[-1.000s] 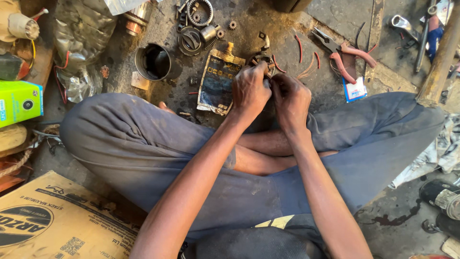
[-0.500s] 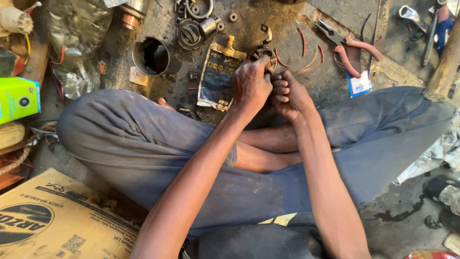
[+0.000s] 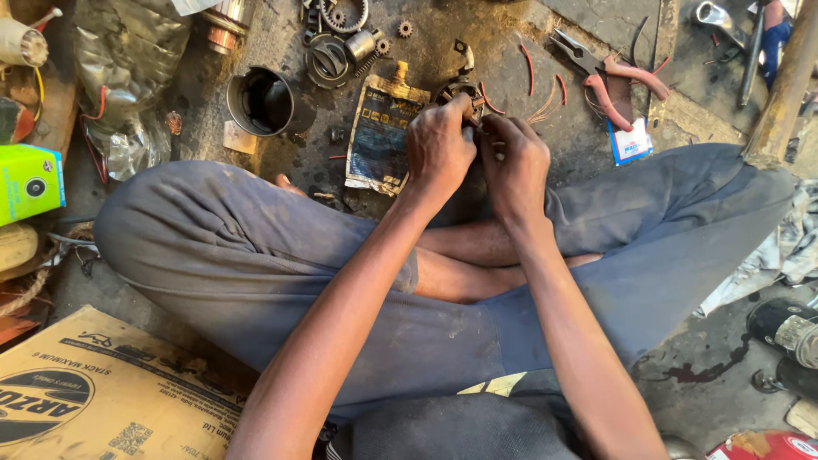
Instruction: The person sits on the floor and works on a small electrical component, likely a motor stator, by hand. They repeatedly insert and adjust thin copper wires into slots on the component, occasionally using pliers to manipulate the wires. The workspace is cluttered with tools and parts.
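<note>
The person sits cross-legged on a grimy workshop floor (image 3: 477, 34), and both hands meet just beyond the crossed shins. The left hand (image 3: 439, 149) closes around a small metal part with copper wiring (image 3: 464, 92), cradling it from the left so it stays steady above the floor. The right hand (image 3: 514, 162) pinches at the same part from the other side, fingertips pressed together on its near edge; what exactly they grip is hidden behind the knuckles.

Loose pieces lie within arm's reach, which suits work done seated. Red-handled pliers (image 3: 609, 72) rest just right of the hands, toward the floor's far right. A worn printed packet (image 3: 381, 132) lies flat just left of the left hand, and a dark open cylinder (image 3: 262, 102) stands farther left. Gears and rings (image 3: 336, 38) cluster at the far edge. Short red wire offcuts (image 3: 528, 68) are scattered beside the held part. A cardboard box (image 3: 94, 396) sits at the near left corner.
</note>
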